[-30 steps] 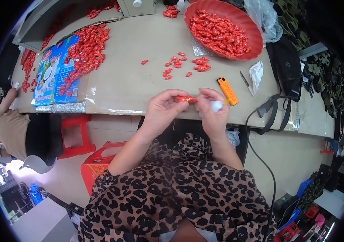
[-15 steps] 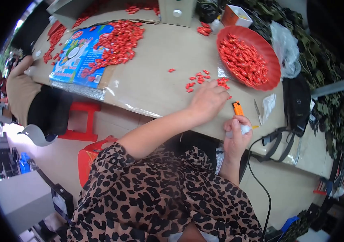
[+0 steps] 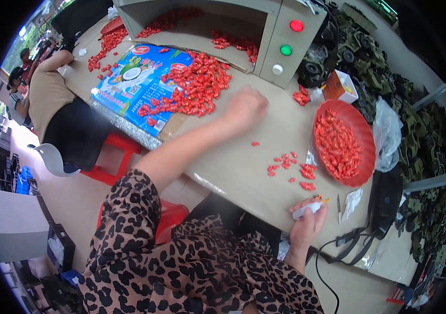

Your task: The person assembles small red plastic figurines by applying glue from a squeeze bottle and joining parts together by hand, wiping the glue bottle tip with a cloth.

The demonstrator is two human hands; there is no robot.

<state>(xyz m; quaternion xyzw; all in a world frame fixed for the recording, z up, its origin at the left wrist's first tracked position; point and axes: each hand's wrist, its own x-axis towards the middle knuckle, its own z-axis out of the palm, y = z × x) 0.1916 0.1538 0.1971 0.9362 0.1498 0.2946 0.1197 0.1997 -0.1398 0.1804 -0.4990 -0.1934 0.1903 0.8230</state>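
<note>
My right hand (image 3: 309, 222) is closed around a small white squeeze bottle (image 3: 306, 210) with a thin yellow nozzle. An orange-and-dark bit (image 3: 318, 197) shows just above its fingers. Loose small red parts (image 3: 307, 171) lie on the table beyond it. My left hand (image 3: 246, 107) is over the table, right of a heap of red parts (image 3: 202, 83) on a blue printed cardboard sheet (image 3: 129, 81). Its fingers look bunched but are smeared by motion, so I cannot tell what they hold. A red scalloped bowl (image 3: 370, 149) full of the same parts stands to the right.
A grey machine (image 3: 275, 68) with round buttons and red parts inside stands at the back. A pointed metal tool (image 3: 339, 209), crumpled tissue (image 3: 352, 201) and black bag (image 3: 387, 196) lie at right. Another person (image 3: 50, 94) sits at far left.
My left hand has left the loose red parts and moved left toward the heap. The view has shifted, showing more of the machine. The orange piece above my right hand is now mostly hidden.
</note>
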